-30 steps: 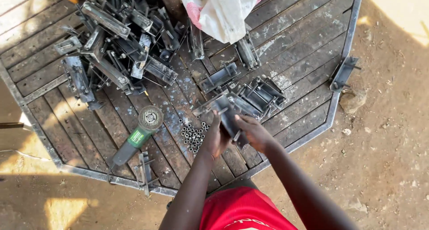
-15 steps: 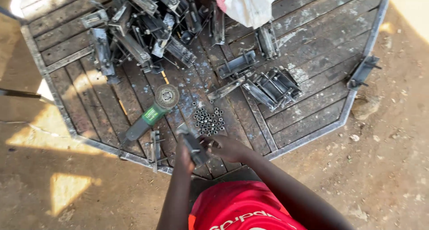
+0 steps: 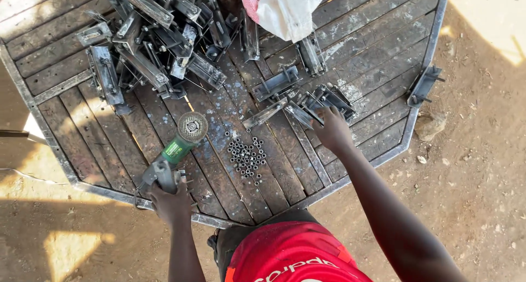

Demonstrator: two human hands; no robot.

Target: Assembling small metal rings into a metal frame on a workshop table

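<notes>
My left hand (image 3: 171,200) grips a small grey metal bracket (image 3: 164,175) at the near edge of a wooden slatted table (image 3: 82,128), right by the handle end of a green angle grinder (image 3: 178,147). My right hand (image 3: 332,129) reaches out and rests on a cluster of dark metal brackets (image 3: 327,98) at the table's right side, fingers curled on one of them. Between the hands lies a heap of small steel nuts (image 3: 246,157).
A large pile of welded metal brackets (image 3: 153,35) covers the far left of the table. A white sack (image 3: 285,8) lies at the far edge. One bracket (image 3: 423,86) hangs on the right rim. Bare dirt ground (image 3: 471,178) surrounds the table.
My hands were together holding one bracket. They have separated: the left went to the near edge with a bracket, the right reached out to the bracket cluster.
</notes>
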